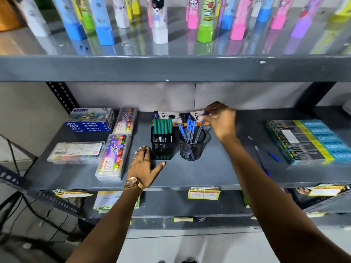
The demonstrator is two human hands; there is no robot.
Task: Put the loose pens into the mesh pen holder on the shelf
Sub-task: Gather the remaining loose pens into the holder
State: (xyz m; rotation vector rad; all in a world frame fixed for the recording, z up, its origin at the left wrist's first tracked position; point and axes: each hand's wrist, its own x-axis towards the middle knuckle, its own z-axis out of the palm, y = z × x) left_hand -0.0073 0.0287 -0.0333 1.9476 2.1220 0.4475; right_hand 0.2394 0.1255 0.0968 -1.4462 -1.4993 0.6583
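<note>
**Right hand at the round holder, left hand flat on the shelf**

Right hand (pixel 221 119), just right of centre frame, pinches the top end of a blue pen (pixel 199 130) whose lower part stands slanted inside the round mesh pen holder (pixel 191 147); several more blue-capped pens stand in it. Left hand (pixel 145 164), lower and left of centre, lies released, palm down and fingers spread on the grey shelf (pixel 218 173), its fingertips just beside the square mesh holder (pixel 162 147) of green markers, which stands just left of the round one. A watch (pixel 133 184) circles that wrist. Two loose pens (pixel 264 150) lie on the shelf right of the right forearm, near a flat pack of pens (pixel 307 141) at the right edge. Pastel boxes (pixel 89 120) fill the left side.
</note>
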